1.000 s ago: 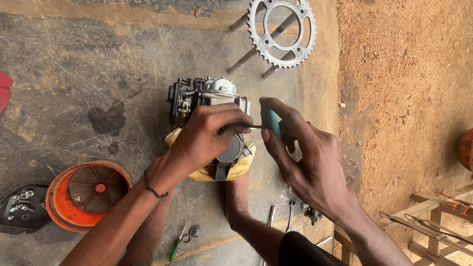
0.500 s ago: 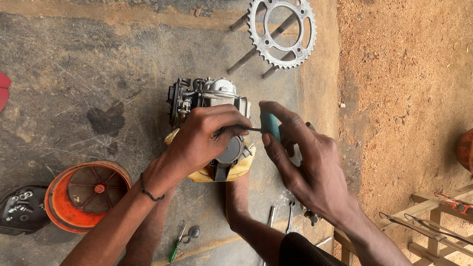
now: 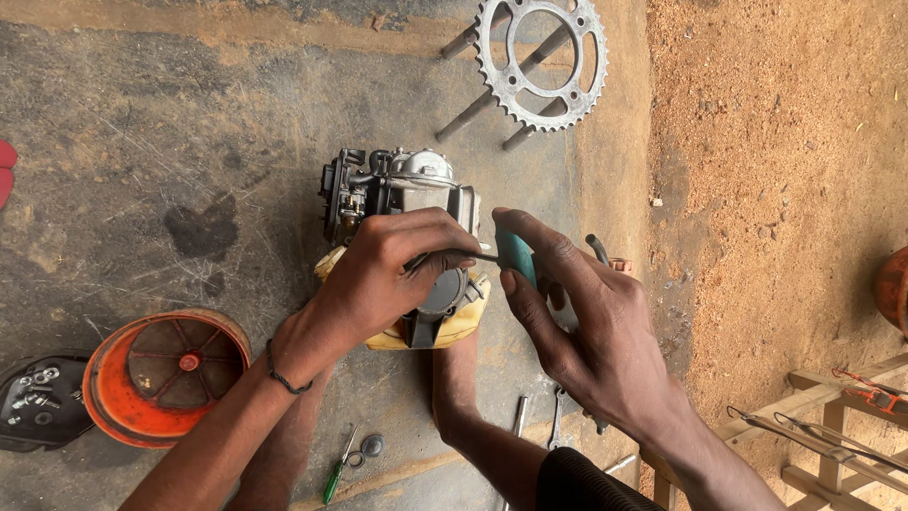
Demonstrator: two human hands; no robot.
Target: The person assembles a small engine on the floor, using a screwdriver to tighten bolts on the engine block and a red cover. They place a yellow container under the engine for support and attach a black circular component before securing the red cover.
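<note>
A small engine [image 3: 402, 203], grey metal on top with a yellow base, is set on the stained concrete floor [image 3: 142, 123]. The left hand [image 3: 383, 274] is laid over the engine, its grip closed around the thin metal shaft of a screwdriver [image 3: 511, 255]. The teal handle of the screwdriver is pinched in the grip of the right hand [image 3: 586, 331], just beside the engine. An orange round cover [image 3: 161, 374] is seen on the floor to the left, near a black part holding screws [image 3: 38, 402]. A toothed sprocket [image 3: 541, 59] lies above, well apart. A green-handled screwdriver [image 3: 333, 478] lies below.
</note>
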